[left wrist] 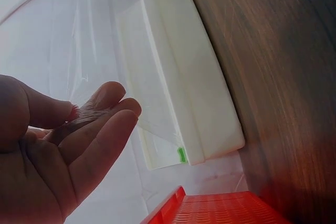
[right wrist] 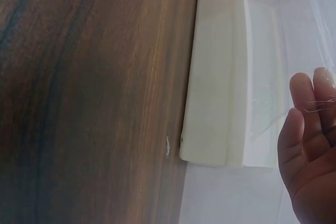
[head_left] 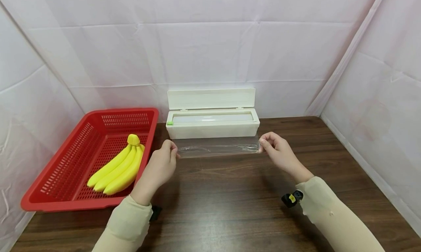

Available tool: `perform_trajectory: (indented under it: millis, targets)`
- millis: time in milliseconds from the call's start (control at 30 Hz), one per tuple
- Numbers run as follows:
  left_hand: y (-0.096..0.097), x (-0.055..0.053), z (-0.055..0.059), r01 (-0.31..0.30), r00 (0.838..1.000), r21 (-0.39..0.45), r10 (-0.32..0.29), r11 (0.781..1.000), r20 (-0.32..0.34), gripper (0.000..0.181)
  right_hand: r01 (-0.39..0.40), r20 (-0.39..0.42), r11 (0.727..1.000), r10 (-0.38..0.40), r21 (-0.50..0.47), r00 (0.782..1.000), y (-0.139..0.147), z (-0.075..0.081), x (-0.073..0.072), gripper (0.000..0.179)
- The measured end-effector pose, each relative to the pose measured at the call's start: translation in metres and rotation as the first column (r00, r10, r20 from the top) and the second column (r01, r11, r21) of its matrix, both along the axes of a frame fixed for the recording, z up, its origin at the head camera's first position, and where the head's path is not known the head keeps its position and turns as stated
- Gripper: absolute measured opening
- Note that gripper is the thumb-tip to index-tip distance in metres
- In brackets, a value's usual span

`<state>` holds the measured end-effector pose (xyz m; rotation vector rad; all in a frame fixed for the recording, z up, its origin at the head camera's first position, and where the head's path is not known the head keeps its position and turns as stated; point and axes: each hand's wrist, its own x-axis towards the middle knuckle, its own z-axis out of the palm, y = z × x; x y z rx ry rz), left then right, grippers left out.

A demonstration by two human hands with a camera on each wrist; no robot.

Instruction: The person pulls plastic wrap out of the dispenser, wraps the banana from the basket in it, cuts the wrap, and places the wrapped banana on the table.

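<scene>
A sheet of clear plastic wrap (head_left: 213, 149) stretches between both hands, in front of a long white wrap dispenser (head_left: 213, 129) whose lid (head_left: 212, 98) stands raised. My left hand (head_left: 163, 160) pinches the sheet's left corner; in the left wrist view the bunched film (left wrist: 89, 114) shows between thumb and fingers. At the opposite corner, my right hand (head_left: 277, 149) pinches the film between thumb and forefinger. Inside the dispenser lies the roll (head_left: 213, 118). A small green slider (head_left: 170, 123) sits at its left end.
To the left stands a red plastic basket (head_left: 152, 135), its rim close to the left forearm. A bunch of yellow bananas (head_left: 120, 170) lies in it. White cloth (head_left: 210, 54) hangs behind and at both sides of the dark wooden table (head_left: 213, 204).
</scene>
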<state>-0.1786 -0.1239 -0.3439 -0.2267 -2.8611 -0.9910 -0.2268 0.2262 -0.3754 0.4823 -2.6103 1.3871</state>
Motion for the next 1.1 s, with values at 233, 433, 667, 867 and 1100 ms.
perform_trajectory:
  millis: [233,433,667,867,1100]
  targets:
    - [0.000,0.001,-0.001,0.000,0.999,0.028,-0.001,1.000,0.033,0.009,-0.013,0.019,1.000,0.013,-0.012,1.000,0.000,0.000,0.005,0.023]
    - [0.000,0.003,-0.002,0.004,0.999,0.029,-0.005,1.000,0.034,0.009,-0.004,0.048,1.000,0.005,-0.005,0.999,-0.012,0.023,0.024,0.018]
    - [-0.001,0.006,-0.003,0.009,1.000,0.019,-0.010,1.000,0.016,0.009,-0.017,0.045,1.000,0.017,-0.004,0.999,-0.015,0.027,0.030,0.016]
    - [-0.002,0.008,-0.003,0.008,1.000,0.014,-0.009,1.000,0.011,0.008,-0.027,0.048,1.000,0.027,-0.003,0.998,-0.015,0.027,0.033,0.015]
    - [-0.004,0.012,-0.001,0.013,0.999,0.013,-0.014,1.000,0.038,0.008,-0.016,0.063,0.999,0.014,0.028,0.998,-0.015,0.027,0.036,0.015]
